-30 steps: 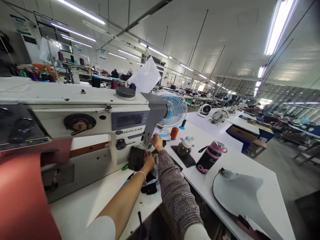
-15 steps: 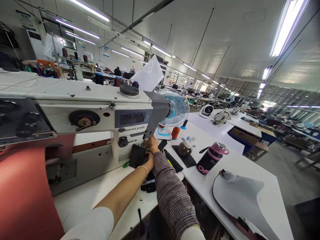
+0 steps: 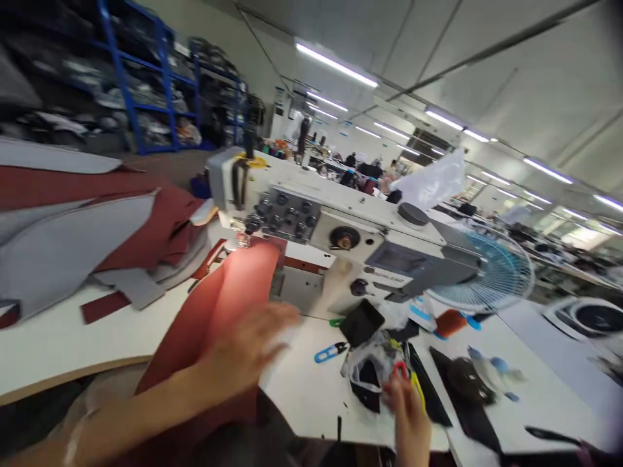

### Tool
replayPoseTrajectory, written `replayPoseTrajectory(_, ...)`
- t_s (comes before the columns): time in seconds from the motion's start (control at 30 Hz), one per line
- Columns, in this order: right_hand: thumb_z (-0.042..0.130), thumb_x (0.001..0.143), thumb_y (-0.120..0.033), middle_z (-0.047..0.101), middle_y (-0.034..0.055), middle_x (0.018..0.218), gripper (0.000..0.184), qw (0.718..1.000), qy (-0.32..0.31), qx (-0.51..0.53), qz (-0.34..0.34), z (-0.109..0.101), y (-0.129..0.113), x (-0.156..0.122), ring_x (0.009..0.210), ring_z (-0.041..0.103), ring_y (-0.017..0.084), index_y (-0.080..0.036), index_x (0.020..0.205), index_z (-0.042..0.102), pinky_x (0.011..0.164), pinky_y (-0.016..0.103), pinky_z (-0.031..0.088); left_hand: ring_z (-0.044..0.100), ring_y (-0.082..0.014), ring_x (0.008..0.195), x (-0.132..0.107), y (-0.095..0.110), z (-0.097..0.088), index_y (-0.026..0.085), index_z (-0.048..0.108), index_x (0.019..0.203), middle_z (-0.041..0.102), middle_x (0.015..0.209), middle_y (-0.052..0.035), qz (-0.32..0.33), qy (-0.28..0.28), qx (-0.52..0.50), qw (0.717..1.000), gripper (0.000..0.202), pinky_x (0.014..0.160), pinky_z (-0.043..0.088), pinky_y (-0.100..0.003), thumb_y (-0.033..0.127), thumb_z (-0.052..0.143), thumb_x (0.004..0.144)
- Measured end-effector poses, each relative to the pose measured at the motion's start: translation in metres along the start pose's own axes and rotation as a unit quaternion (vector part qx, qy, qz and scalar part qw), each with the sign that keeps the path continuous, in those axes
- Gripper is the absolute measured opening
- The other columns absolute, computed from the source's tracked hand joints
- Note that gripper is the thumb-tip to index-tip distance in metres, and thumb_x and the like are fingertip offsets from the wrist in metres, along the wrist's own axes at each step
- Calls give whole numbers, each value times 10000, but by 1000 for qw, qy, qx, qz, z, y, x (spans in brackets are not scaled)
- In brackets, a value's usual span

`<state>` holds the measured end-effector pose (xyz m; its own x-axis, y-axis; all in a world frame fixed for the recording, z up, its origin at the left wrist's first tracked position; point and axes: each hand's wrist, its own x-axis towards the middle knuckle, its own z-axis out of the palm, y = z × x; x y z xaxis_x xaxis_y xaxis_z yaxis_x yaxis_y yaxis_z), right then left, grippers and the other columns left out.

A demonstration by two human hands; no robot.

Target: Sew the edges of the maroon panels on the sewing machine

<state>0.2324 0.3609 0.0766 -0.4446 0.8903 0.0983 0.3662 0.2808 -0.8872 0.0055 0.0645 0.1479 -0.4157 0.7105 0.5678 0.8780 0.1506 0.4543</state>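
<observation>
The picture is smeared by motion. My left hand (image 3: 248, 350) reaches forward with its fingers stretched out, over a sheet of red material (image 3: 233, 285) that runs under the needle of the white sewing machine (image 3: 341, 227). My right hand (image 3: 409, 408) is low at the table's front edge. Its fingers are curled at a small red and yellow thing that I cannot make out. It is beside a clear plastic bag (image 3: 370, 373) with black pieces in it. Blue thread snips (image 3: 331, 352) lie on the white table (image 3: 311, 395) between my hands.
Piles of grey and dark red material (image 3: 73, 246) lie on the table at the left. A black pouch (image 3: 361, 321) leans by the machine's base. A blue desk fan (image 3: 491, 279) stands at the right, with a dark pot (image 3: 464, 383) on a black mat. Blue shelving (image 3: 146, 84) stands behind.
The view has swung left and down. Both hands have left the machine's right end: the left now stretches over the red material and the right has dropped to the plastic bag.
</observation>
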Motion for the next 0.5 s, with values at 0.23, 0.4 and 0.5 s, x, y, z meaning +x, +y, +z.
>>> replayPoseTrajectory(0.23, 817, 624, -663, 678, 91, 1288, 800, 862, -429, 261, 61, 226, -50, -143, 1237, 609, 370, -325, 1316, 598, 1086, 481, 470, 678, -374, 1113, -159, -116, -35, 150, 624, 1189, 717, 1196, -165, -482, 93, -112, 864, 724, 981, 548, -499, 678, 668, 696)
replayPoseTrajectory(0.4, 773, 756, -566, 707, 94, 1232, 514, 782, -488, 349, 169, 228, -94, -179, 1136, 668, 336, -267, 1169, 705, 1042, 456, 499, 653, -365, 1189, -185, -97, -25, 179, 732, 1071, 744, 1191, -121, -475, -39, -429, 768, 661, 1088, 486, -484, 701, 733, 665)
replayPoseTrajectory(0.5, 801, 722, -566, 740, 122, 1129, 556, 799, -437, 353, 216, 193, -92, -176, 974, 722, 322, -218, 1144, 699, 940, 476, 541, 659, -393, 1172, -206, -103, -61, 211, 769, 1056, 770, 1114, -98, -551, -20, -501, 667, 712, 1061, 508, -535, 753, 750, 596)
